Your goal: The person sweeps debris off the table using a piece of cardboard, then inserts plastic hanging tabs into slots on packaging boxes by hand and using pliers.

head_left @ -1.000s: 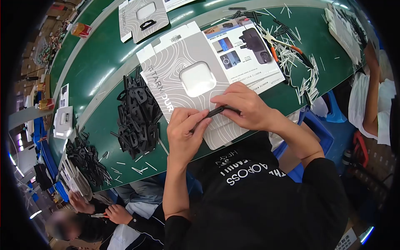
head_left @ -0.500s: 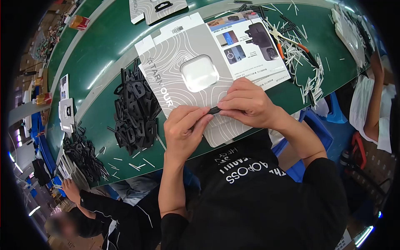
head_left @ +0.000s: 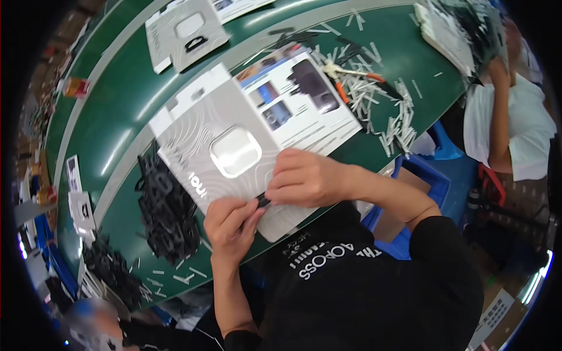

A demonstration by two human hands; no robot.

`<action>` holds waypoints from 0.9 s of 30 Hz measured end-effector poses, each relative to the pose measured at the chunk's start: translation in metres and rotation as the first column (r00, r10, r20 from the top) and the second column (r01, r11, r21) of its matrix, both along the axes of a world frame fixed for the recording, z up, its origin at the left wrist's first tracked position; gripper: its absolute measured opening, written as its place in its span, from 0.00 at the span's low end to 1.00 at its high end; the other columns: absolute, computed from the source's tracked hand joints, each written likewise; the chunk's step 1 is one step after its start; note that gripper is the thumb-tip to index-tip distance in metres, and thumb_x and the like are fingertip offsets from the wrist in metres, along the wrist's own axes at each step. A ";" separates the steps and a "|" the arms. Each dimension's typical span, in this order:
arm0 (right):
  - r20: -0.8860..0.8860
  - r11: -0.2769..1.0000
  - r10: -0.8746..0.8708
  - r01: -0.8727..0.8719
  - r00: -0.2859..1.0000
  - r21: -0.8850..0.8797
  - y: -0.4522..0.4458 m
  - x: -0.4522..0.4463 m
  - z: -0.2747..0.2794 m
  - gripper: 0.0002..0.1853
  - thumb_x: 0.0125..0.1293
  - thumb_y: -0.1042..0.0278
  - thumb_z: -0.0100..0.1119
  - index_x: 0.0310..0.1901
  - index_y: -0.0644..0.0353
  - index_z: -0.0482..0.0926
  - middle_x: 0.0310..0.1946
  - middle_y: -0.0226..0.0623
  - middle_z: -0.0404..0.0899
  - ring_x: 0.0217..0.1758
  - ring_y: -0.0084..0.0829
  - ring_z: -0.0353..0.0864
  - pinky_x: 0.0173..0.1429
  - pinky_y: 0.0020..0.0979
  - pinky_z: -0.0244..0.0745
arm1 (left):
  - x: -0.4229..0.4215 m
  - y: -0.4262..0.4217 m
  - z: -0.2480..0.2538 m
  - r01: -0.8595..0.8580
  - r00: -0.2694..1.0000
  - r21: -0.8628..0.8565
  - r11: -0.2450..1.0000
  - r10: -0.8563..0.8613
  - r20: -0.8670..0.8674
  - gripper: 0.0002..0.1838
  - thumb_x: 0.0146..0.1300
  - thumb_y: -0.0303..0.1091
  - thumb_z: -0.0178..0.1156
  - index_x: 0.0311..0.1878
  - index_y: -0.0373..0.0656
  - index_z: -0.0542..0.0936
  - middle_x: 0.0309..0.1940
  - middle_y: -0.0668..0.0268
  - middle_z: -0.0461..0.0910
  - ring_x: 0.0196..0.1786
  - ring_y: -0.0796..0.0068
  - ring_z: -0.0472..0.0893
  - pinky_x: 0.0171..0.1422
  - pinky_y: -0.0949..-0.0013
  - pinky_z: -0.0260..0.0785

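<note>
A small black piece (head_left: 264, 201), its kind mostly hidden by fingertips, is pinched between both hands above the near part of a flat grey printed package (head_left: 193, 140) with a clear rounded window. My left hand (head_left: 231, 225) is closed on the piece's left end. On its right end, the fingers of my right hand (head_left: 305, 178) are curled and closed. The package lies unfolded, its white printed panel (head_left: 319, 126) with phone pictures to the right. Left of it, a heap of black plastic loop-shaped parts (head_left: 167, 210) rests on the green table.
Orange-handled pliers (head_left: 342, 88) lie among scattered white strips (head_left: 374, 96). Another grey package (head_left: 170, 41) sits on the moving-line side. Further left is a second black heap (head_left: 111, 263). A blue bin (head_left: 401, 245) stands below the table edge; co-workers are at both sides.
The camera view has shifted, so the table contents sit further left and lower, and more of the far package shows. Both hands keep their pinch on the black piece.
</note>
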State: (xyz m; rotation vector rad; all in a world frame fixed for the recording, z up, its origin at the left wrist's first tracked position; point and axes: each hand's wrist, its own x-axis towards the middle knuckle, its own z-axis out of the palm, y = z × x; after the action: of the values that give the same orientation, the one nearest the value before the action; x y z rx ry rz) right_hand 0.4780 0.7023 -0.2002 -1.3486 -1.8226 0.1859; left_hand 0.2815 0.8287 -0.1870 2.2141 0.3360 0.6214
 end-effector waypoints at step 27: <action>-0.073 0.986 -0.103 0.092 0.992 -0.137 -0.002 -0.005 -0.004 0.11 0.53 0.74 0.74 0.39 0.60 0.85 0.36 0.29 0.81 0.43 0.33 0.75 0.52 0.31 0.74 | 0.007 0.008 0.001 0.009 0.987 0.040 0.999 -0.003 -0.159 0.10 0.48 0.23 0.74 0.36 0.41 0.87 0.29 0.71 0.82 0.27 0.74 0.73 0.35 0.72 0.65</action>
State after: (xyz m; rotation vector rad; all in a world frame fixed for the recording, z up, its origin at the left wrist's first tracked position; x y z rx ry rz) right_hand 0.4729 0.7007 -0.2047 -1.4988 -1.6979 0.3103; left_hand 0.2882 0.8365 -0.1857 2.3087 0.4014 0.4526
